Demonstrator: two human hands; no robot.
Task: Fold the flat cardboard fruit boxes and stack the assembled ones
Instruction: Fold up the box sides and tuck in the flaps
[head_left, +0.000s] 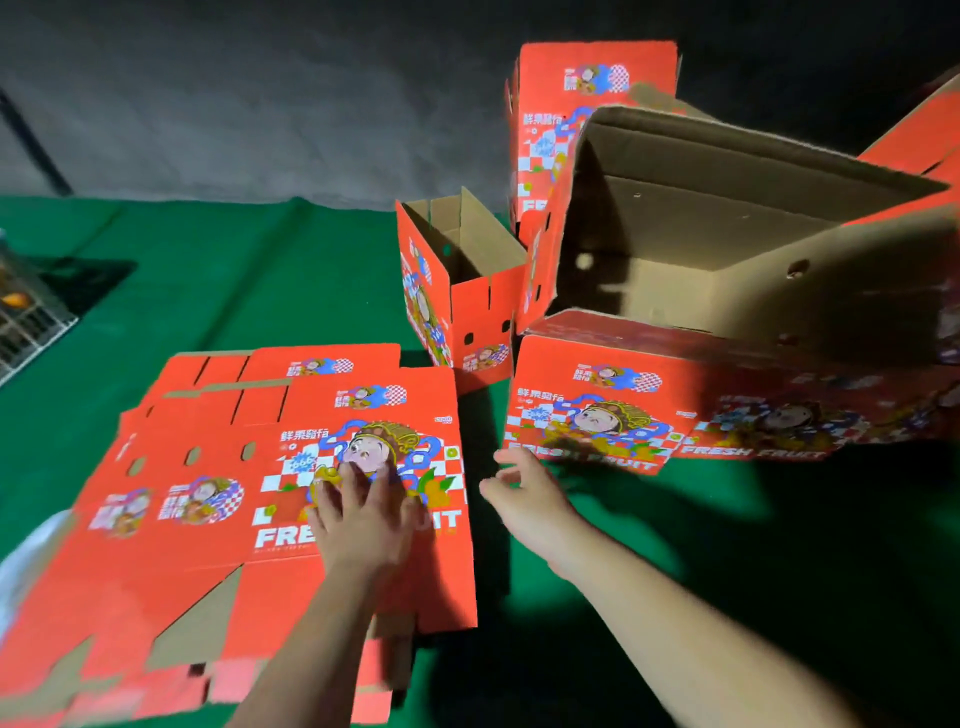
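The top flat box (291, 499) is pressed by the flat left hand (363, 514), the right hand (524, 493) held loosely apart and empty; lifting and folding is judged next.

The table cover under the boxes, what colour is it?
Green; the table cover shows best in the head view.

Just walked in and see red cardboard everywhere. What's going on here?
A person is folding fruit boxes on a green table. The left hand presses flat on the top sheet of a pile of flat boxes. The right hand hangs open beside it, holding nothing. Several open boxes already stand at the right, one resting on another.
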